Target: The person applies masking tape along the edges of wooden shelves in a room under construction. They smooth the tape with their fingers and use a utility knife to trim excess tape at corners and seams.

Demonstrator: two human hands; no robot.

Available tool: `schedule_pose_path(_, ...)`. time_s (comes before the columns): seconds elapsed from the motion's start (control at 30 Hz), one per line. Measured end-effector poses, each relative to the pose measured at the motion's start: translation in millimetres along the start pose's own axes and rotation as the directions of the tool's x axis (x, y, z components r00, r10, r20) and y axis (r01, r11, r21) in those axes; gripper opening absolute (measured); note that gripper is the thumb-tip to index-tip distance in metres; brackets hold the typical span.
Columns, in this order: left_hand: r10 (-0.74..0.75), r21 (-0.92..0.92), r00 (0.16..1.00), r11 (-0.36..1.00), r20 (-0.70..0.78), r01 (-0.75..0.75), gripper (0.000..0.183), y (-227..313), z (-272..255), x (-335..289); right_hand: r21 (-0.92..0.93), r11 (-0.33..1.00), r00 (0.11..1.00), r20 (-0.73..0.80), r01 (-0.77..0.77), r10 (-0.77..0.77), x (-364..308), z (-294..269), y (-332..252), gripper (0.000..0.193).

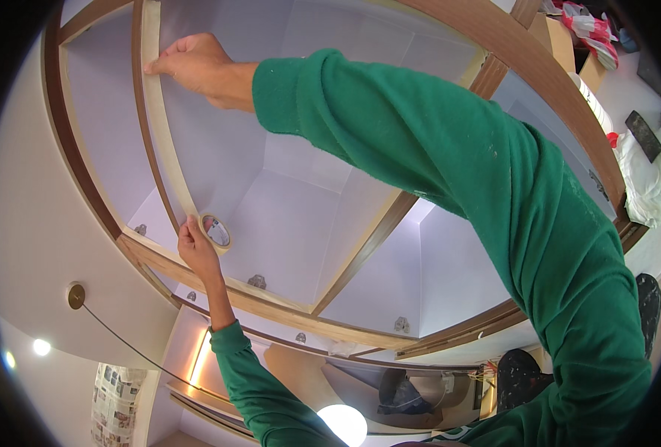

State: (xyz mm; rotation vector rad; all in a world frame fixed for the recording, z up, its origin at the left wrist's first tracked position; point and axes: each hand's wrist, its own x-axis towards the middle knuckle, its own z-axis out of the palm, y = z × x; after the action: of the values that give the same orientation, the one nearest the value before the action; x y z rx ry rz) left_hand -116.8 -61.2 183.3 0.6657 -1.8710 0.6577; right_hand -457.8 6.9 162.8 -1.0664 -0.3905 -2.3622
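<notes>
A strip of cream masking tape (163,138) runs along the inner side of a brown wooden cabinet divider (141,89). My left hand (200,249) is closed at its lower end, fingers against the tape beside the roll of masking tape (215,232), which hangs from the strip. Farther up the divider, my right hand (200,68) pinches the strip's edge between thumb and fingertips. Both arms wear green sleeves; the right one crosses in front of much of the cabinet. Pale lilac panels (300,171) line the compartments behind.
Wrapped hinges (257,281) stick out along the cabinet's lower rail (293,316). A round lamp (343,425) glows at the bottom, and a cord runs from a brass ceiling fitting (76,296). White plastic (641,179) and cardboard boxes lie at the right. A dark, paint-spattered shoe (520,376) shows below.
</notes>
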Motion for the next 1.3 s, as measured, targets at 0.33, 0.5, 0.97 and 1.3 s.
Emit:
schedule_pose_path(0.33,0.034,0.044,0.999,0.998,-0.021,-0.033,0.042,7.8,4.5,-19.3,0.015,1.000,0.999,0.046,-0.017,0.017,3.5,-3.6,0.9,0.043)
schedule_pose_path(0.5,0.045,0.049,0.999,0.998,-0.012,-0.044,0.041,6.4,3.2,-26.1,0.015,0.998,0.995,0.086,-0.059,0.057,3.0,-5.1,-2.7,0.045)
schedule_pose_path(0.97,0.047,0.011,0.998,0.999,-0.040,-0.047,0.039,9.2,1.8,-36.2,-0.010,0.998,0.992,0.108,-0.064,0.065,10.7,-9.5,-1.5,0.047)
schedule_pose_path(1.3,0.087,0.060,0.994,0.995,-0.068,-0.083,0.039,-0.9,-0.5,-29.5,-0.021,0.998,0.993,0.109,-0.051,0.053,6.5,-8.6,-3.9,0.049)
